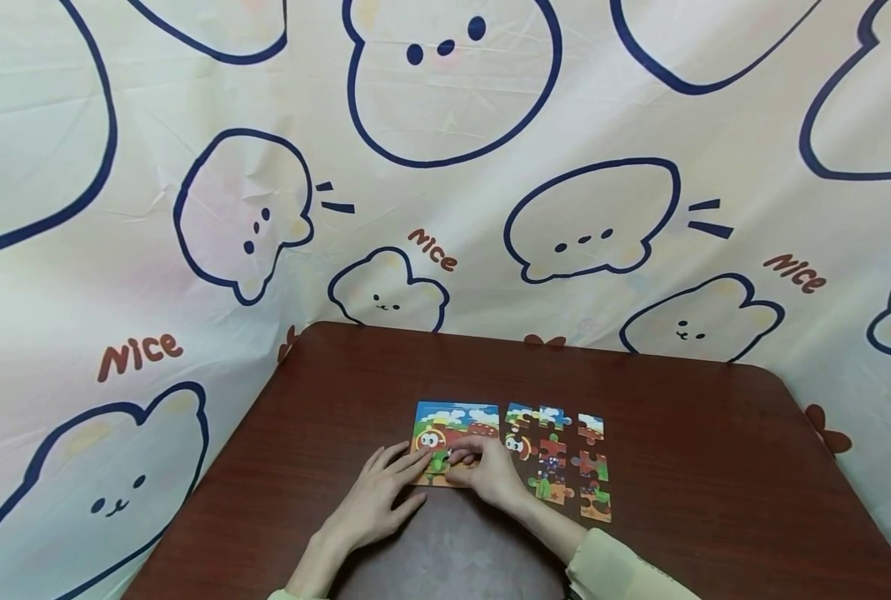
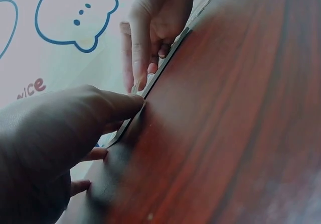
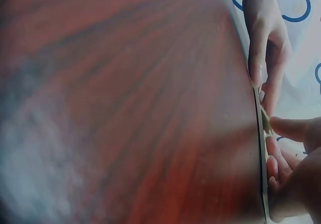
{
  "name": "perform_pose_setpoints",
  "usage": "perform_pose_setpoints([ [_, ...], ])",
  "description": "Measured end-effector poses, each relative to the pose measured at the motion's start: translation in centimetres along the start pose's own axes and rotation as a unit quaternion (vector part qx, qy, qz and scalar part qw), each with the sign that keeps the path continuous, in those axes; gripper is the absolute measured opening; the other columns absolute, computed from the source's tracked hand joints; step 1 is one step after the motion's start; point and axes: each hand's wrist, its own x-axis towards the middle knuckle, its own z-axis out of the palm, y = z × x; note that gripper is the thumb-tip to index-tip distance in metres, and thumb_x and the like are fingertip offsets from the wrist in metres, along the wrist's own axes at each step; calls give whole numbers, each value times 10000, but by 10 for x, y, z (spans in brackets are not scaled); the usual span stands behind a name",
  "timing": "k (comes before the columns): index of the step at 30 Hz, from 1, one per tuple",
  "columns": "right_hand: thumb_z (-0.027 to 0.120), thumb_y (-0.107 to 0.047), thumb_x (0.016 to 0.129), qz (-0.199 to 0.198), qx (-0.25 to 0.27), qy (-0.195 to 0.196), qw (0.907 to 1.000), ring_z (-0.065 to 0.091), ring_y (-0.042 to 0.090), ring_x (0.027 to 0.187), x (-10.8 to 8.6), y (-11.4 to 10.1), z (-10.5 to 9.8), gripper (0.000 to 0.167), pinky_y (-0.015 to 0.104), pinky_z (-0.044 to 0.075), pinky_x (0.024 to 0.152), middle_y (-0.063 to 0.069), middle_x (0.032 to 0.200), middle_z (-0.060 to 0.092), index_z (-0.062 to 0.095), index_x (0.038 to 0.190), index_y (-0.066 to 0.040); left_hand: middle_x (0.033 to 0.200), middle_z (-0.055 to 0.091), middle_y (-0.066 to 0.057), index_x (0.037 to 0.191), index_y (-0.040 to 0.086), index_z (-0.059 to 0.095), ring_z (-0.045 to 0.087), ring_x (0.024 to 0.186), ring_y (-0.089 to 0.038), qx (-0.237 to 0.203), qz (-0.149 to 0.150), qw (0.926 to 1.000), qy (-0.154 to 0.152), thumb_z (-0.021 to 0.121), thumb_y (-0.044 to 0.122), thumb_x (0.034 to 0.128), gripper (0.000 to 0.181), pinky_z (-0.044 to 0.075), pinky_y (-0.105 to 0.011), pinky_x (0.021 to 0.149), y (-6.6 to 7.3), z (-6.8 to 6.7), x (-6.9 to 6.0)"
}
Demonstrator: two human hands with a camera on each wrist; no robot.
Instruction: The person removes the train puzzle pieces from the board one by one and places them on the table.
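Note:
A flat picture puzzle board with a cartoon scene lies on the table. My left hand rests at its lower left with fingers stretched out, the fingertips touching the board. My right hand is over the board's lower right part, thumb and fingers bent together. In the right wrist view it pinches a small, tilted puzzle piece at the board's surface, close to the left hand's fingertips. The piece's printed face is mostly hidden by the fingers.
Right of the board lie several loose or partly joined puzzle pieces, with another column of pieces farther right. The dark brown wooden table meets a cloth backdrop printed with cartoon animals.

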Motion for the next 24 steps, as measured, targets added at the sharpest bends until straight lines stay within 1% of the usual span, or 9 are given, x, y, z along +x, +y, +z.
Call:
perform_pose_setpoints([
  [2, 909, -100, 885, 0, -115, 12, 9999, 715, 80, 862, 0, 0, 0, 366, 211, 564, 781, 56, 968, 839, 808, 1231, -35, 1628, 624, -23, 1588, 149, 614, 506, 1544, -380, 18, 11, 10000, 5, 749, 264, 1052, 565, 376, -722, 1253, 0, 0, 0],
  [5, 913, -87, 879, -67, -189, 35, 9998, 731, 109, 861, 0, 0, 1, 398, 217, 573, 777, 57, 961, 838, 796, 1254, -19, 1631, 621, -23, 1588, 147, 614, 504, 1548, -381, 16, 20, 10000, 15, 749, 264, 1052, 564, 374, -723, 1254, 0, 0, 0],
  [8, 921, -90, 868, -92, -279, 79, 9995, 727, 101, 858, 0, 0, 2, 410, 211, 569, 774, 42, 947, 833, 799, 1252, -17, 1630, 623, -27, 1583, 146, 619, 505, 1545, -382, -2, 3, 10000, 31, 750, 263, 1052, 560, 373, -725, 1253, 0, 0, 0],
  [13, 928, -101, 863, -75, -380, 139, 9992, 695, 58, 845, 1, 1, 5, 366, 210, 557, 761, 22, 930, 825, 821, 1206, -32, 1628, 624, -26, 1581, 150, 623, 503, 1545, -379, -84, -82, 9999, 53, 746, 257, 1055, 550, 362, -726, 1260, 0, 2, 0],
  [19, 922, -104, 874, -100, -376, 212, 9990, 652, 2, 806, 2, 1, 5, 318, 200, 544, 750, 22, 903, 825, 830, 1171, -39, 1590, 656, -25, 1556, 140, 648, 521, 1535, -359, -193, -239, 9993, 197, 734, 256, 1065, 511, 367, -691, 1274, -1, 4, 1],
  [24, 913, -117, 892, -246, -430, 215, 9985, 678, 15, 805, 0, 0, 6, 280, 200, 559, 750, 30, 901, 826, 828, 1148, -40, 1577, 668, -33, 1540, 124, 661, 536, 1521, -353, -178, -248, 9992, 257, 732, 266, 1067, 500, 388, -669, 1263, -2, 5, 1],
])
